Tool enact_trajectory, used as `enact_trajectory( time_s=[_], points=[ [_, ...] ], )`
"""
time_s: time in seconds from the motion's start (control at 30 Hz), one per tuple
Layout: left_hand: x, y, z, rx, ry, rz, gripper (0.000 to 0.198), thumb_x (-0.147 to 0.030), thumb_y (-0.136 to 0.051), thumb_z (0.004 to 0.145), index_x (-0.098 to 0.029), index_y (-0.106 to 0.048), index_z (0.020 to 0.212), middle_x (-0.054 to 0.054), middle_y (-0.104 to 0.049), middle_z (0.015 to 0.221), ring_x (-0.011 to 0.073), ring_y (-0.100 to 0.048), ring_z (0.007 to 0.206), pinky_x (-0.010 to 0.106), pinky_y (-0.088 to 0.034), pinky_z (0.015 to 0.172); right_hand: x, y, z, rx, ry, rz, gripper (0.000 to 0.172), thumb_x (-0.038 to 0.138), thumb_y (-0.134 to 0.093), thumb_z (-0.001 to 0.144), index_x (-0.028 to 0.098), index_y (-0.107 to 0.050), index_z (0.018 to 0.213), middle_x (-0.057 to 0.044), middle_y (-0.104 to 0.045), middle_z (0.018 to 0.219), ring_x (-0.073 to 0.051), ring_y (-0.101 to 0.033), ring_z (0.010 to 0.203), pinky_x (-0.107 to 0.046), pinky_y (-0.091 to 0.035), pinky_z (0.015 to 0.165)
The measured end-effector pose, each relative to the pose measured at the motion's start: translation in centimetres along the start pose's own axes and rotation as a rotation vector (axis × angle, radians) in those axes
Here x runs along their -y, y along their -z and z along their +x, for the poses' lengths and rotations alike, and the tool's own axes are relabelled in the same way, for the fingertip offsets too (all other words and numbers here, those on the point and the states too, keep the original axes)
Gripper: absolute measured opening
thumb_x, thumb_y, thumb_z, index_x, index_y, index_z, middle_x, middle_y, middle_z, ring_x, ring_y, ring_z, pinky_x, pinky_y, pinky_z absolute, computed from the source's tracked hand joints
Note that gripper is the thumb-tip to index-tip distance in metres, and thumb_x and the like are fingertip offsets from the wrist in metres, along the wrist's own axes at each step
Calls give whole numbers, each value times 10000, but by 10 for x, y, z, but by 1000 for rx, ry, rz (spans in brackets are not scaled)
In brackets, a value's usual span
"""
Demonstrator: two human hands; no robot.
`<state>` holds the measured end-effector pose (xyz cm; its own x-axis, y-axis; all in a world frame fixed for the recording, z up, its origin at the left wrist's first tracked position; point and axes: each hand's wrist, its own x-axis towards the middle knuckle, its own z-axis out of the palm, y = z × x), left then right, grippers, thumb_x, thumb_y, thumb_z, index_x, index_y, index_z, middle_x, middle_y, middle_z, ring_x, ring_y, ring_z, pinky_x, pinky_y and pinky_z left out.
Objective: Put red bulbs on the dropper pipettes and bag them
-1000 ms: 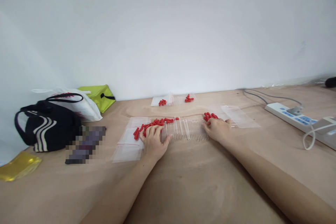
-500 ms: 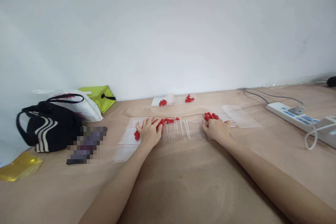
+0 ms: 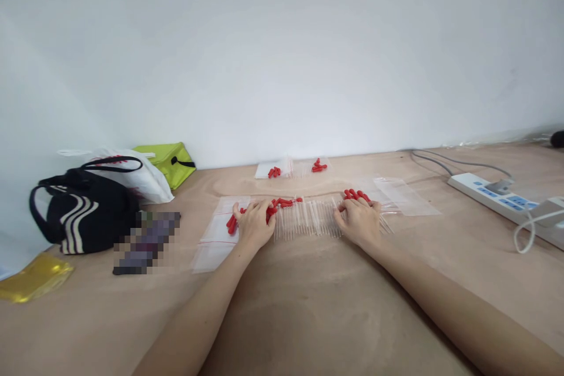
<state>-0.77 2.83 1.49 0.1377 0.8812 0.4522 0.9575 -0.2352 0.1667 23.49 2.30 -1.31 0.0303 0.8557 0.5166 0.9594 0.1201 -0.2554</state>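
Note:
Slim clear droppers [image 3: 304, 220] lie side by side in a row on the table, between my two hands. Red rubber bulbs [image 3: 288, 202] cap the far ends of some. My left hand [image 3: 254, 224] rests at the row's left end over several red bulbs, its fingers bent and apart; the fingertips are partly hidden. Over the right end lies my right hand [image 3: 359, 221], palm down, thumb on the clear tubes and fingers curved just below another group of red bulbs [image 3: 356, 194]. A few thin tubes [image 3: 386, 224] stick out past its right side.
Clear zip bags [image 3: 218, 241] lie left of the droppers, and more clear bags [image 3: 408, 197] lie right. Smaller bagged red bulbs [image 3: 319, 166] are near the wall. A black bag [image 3: 97, 211], a green bag [image 3: 170, 164] and a power strip [image 3: 489, 191] flank the work area.
My right hand has slid slightly left and uncovered tube ends on its right. My left hand has shifted a little to the right, toward the row.

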Motion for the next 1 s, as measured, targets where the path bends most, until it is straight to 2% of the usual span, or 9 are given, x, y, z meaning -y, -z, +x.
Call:
enact_trajectory(
  time_s=[0.17, 0.33, 0.47, 0.6, 0.73, 0.9, 1.0],
  points=[
    [0, -1, -2, -52, -37, 13, 227, -174, -497, 741, -256, -579, 936, 31, -653, 920, 244, -534, 927, 564, -86, 938, 2, 0, -4, -1, 51, 23, 238, 328, -413, 764, 180, -568, 660, -51, -653, 721, -201, -511, 754, -363, -194, 752],
    [2, 0, -2, -79, -55, 17, 154, -232, -518, 770, -272, -649, 841, 23, -642, 870, 234, -538, 888, 567, -103, 928, 3, 2, -5, -27, 77, 38, 242, 329, -409, 777, 179, -559, 661, -46, -646, 693, -196, -503, 742, -357, -189, 754],
    [3, 4, 1, -168, 8, -30, 120, -288, -595, 740, -269, -671, 830, 35, -627, 910, 251, -520, 906, 529, -217, 892, 6, 4, -7, -61, 117, 37, 247, 303, -386, 821, 165, -550, 699, -42, -631, 691, -189, -508, 740, -349, -194, 759],
    [-5, 6, 1, -210, -37, -267, 128, -244, -573, 754, -214, -648, 852, 45, -616, 859, 208, -543, 844, 374, -400, 782, 9, 1, -9, -108, 206, 80, 245, 278, -354, 860, 149, -521, 736, -51, -620, 740, -172, -516, 740, -330, -213, 769],
    [-24, -3, -9, -241, -115, -541, 67, -181, -517, 765, -172, -581, 786, 29, -590, 779, 155, -559, 739, 278, -457, 689, 11, -3, -13, -105, 339, 164, 239, 246, -323, 882, 151, -500, 754, -35, -614, 725, -134, -516, 661, -309, -223, 776],
    [-39, -18, -26, -116, -118, -748, 58, -149, -536, 726, -173, -509, 680, 8, -560, 707, 129, -560, 666, 233, -479, 609, 18, 2, -17, -22, 483, 207, 190, 203, -352, 868, 162, -511, 772, -15, -629, 726, -122, -524, 638, -312, -210, 774],
    [-40, -19, -30, -57, -135, -742, 101, -162, -555, 717, -177, -487, 643, 0, -555, 675, 130, -550, 637, 236, -467, 587, 22, 4, -18, 1, 503, 217, 173, 191, -361, 857, 163, -511, 775, -13, -628, 722, -130, -529, 657, -318, -204, 779]
  ],
)
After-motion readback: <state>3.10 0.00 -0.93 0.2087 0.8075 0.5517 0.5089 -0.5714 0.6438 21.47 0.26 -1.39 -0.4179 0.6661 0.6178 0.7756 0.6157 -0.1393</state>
